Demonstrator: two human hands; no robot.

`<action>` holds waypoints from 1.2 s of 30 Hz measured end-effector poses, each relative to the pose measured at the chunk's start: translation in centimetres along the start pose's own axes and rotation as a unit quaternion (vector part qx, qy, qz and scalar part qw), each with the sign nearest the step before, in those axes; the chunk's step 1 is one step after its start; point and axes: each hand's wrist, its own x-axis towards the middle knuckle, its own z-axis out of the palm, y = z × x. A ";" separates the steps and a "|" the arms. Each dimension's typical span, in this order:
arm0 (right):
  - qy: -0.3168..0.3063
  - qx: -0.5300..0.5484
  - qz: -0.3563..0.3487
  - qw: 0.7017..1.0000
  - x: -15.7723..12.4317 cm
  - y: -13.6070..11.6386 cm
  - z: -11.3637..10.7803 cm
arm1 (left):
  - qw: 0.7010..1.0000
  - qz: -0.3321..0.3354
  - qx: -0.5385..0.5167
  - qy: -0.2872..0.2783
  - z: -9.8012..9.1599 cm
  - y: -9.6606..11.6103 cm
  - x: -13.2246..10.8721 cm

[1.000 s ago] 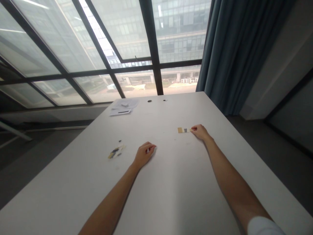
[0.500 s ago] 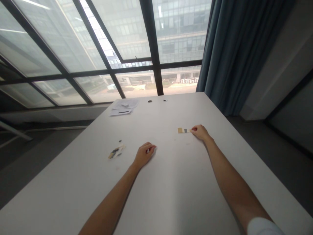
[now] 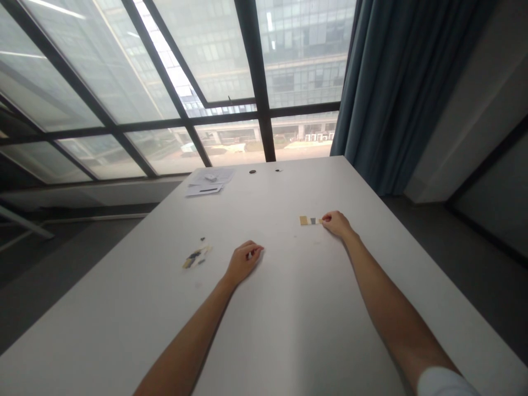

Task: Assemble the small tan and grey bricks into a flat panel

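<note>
Tan, grey and white strip [image 3: 312,221] flat on the white table [image 3: 256,341], your right hand [image 3: 337,224] pinching its right end, your left hand [image 3: 242,261] curled, whether holding anything cannot be told, small loose pieces [image 3: 191,258] to its left.

One left hand [image 3: 243,261] is seen below centre, one right hand [image 3: 337,224] at centre right, beside one row [image 3: 304,220] of at least three pieces. At centre left, one dark piece [image 3: 202,239] and one cluster [image 3: 192,258] too blurred to be counted are shown. Above centre, two dark spots [image 3: 252,172] and at least two papers [image 3: 197,191] are found. One table [image 3: 256,319] is counted.
</note>
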 end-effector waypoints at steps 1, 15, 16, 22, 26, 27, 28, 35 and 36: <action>0.000 0.000 0.000 1.000 0.0 -0.1 0.0 | 1.000 0.000 0.001 0.001 0.0 0.0 0.0; 0.007 -0.039 -0.002 0.999 -0.3 -0.6 -0.1 | 1.000 0.003 0.001 0.002 0.0 0.3 0.1; 0.007 -0.040 -0.001 0.999 -0.3 -0.6 -0.1 | 1.000 0.004 0.001 0.002 0.0 0.3 0.1; 0.011 -0.046 0.003 0.999 -0.3 -0.6 0.1 | 1.000 0.001 0.003 0.001 0.0 0.4 0.2; 0.012 -0.053 0.006 0.998 -0.3 -0.7 0.2 | 1.000 -0.001 0.006 -0.005 0.0 0.3 0.1; 0.014 -0.054 0.006 0.998 -0.3 -0.7 0.3 | 1.000 0.000 0.006 -0.005 0.0 0.3 0.1; 0.016 -0.055 0.007 0.998 -0.3 -0.8 0.3 | 1.000 0.001 0.006 -0.004 0.0 0.3 0.2; 0.012 -0.047 0.015 0.999 -0.4 -0.8 -0.1 | 1.000 0.004 0.003 -0.003 0.0 0.2 0.2; 0.011 -0.044 0.017 0.999 -0.4 -0.8 -0.2 | 1.000 0.004 0.003 -0.003 0.0 0.3 0.2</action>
